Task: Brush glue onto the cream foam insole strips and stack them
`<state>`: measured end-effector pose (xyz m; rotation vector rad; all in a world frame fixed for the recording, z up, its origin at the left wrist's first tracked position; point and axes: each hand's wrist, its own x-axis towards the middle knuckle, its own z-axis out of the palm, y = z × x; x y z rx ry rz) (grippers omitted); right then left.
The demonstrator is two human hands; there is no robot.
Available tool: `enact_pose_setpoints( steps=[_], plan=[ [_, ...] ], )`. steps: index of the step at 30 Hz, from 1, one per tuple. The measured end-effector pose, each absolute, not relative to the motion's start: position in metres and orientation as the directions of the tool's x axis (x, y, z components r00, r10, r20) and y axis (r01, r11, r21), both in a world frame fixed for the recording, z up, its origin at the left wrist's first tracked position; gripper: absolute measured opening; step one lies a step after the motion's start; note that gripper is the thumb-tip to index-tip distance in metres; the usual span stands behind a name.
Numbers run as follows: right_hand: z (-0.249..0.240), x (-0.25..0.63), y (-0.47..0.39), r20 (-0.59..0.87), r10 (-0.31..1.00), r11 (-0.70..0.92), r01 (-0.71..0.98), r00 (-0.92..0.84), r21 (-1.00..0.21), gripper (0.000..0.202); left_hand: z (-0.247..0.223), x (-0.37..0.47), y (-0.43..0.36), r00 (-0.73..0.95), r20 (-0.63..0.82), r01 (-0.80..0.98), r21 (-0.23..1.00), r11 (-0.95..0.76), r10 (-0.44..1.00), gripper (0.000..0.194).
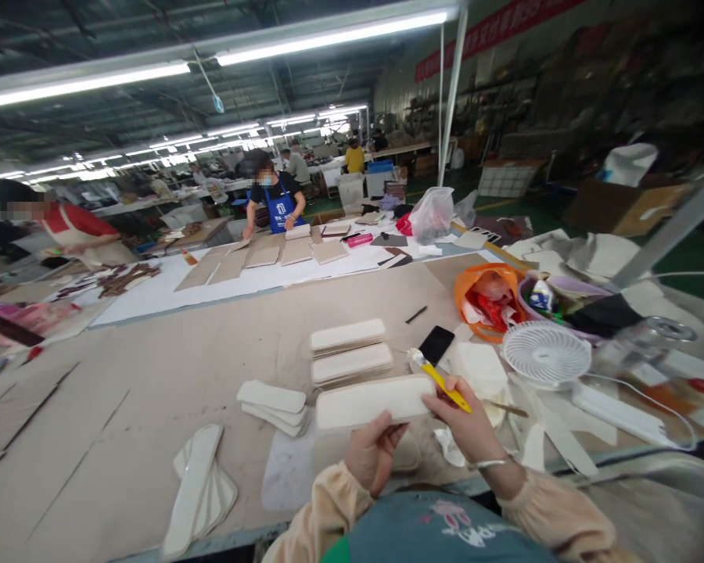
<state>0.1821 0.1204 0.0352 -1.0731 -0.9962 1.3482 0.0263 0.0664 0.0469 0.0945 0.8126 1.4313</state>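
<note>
My left hand [376,452] pinches the lower edge of a long cream panel [369,403] with rounded corners, held tilted above the table. My right hand [466,426] grips a yellow-handled brush [443,383] with a whitish tip, and its fingertips touch the panel's right end. Beyond the panel lie two neat stacks of similar cream pieces, a nearer stack [352,364] and a farther stack [347,335]. Some loose cream pieces [273,403] overlap to the left, and a fanned pile [202,493] lies at the front left.
A black phone [436,345] and a dark pen [416,314] lie beyond my right hand. On the right are a white fan [545,352], an orange bag [463,285] and cream scraps [569,442]. Co-workers stand across the table, one in a blue apron [278,205].
</note>
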Motion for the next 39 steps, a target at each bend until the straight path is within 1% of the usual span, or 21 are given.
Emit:
enact_pose_setpoints(
  steps=[3,6,10,14,19,23,25,27,29,31,33,36,39],
  plan=[
    [0.027,0.177,0.111,-0.053,0.998,-0.058,-0.215,-0.031,-0.975,0.042,0.047,0.03,0.073,-0.17,-0.532,-0.859,0.493,0.14,0.83,0.034],
    [0.025,0.179,0.107,-0.034,0.999,-0.036,-0.178,-0.01,-0.983,0.042,0.047,0.021,0.074,-0.245,-0.556,-0.872,0.484,0.07,0.794,0.029],
    [0.024,0.184,0.105,-0.012,1.0,-0.009,-0.139,0.022,-0.99,0.042,0.047,0.0,0.075,-0.34,-0.549,-0.866,0.499,-0.027,0.763,0.026],
    [0.019,0.188,0.102,-0.021,0.999,-0.017,-0.129,0.027,-0.991,0.041,0.046,-0.025,0.075,-0.403,-0.554,-0.853,0.516,-0.079,0.728,0.022],
    [0.015,0.189,0.101,-0.025,0.999,-0.021,-0.144,0.023,-0.989,0.041,0.043,-0.049,0.073,-0.45,-0.527,-0.823,0.558,-0.106,0.721,0.018],
    [0.011,0.187,0.104,-0.018,0.999,-0.014,-0.112,0.03,-0.994,0.041,0.035,-0.064,0.072,-0.46,-0.506,-0.792,0.605,-0.08,0.73,0.022],
    [0.008,0.184,0.108,-0.016,0.999,-0.011,-0.09,0.048,-0.996,0.042,0.03,-0.073,0.073,-0.465,-0.464,-0.706,0.708,0.001,0.753,0.026],
    [0.003,0.18,0.115,-0.021,0.997,-0.014,-0.084,0.079,-0.996,0.043,0.024,-0.083,0.076,-0.465,-0.401,-0.55,0.83,0.097,0.789,0.034],
    [-0.002,0.175,0.125,-0.033,0.994,-0.023,-0.097,0.102,-0.995,0.045,0.017,-0.094,0.083,-0.463,-0.35,-0.382,0.908,0.173,0.814,0.042],
    [-0.008,0.168,0.139,-0.04,0.992,-0.028,-0.104,0.119,-0.994,0.048,0.011,-0.108,0.092,-0.468,-0.322,-0.259,0.94,0.22,0.823,0.044],
    [-0.014,0.159,0.157,-0.034,0.99,-0.025,-0.067,0.14,-0.997,0.049,0.006,-0.121,0.105,-0.485,-0.281,-0.131,0.96,0.249,0.828,0.043],
    [-0.023,0.144,0.186,-0.001,0.987,-0.012,0.064,0.163,-0.998,0.047,-0.003,-0.141,0.128,-0.526,-0.212,0.047,0.96,0.277,0.823,0.039],
    [-0.031,0.129,0.211,0.023,0.985,-0.012,0.195,0.172,-0.981,0.043,-0.013,-0.156,0.149,-0.572,-0.156,0.189,0.93,0.315,0.805,0.039]
  ],
)
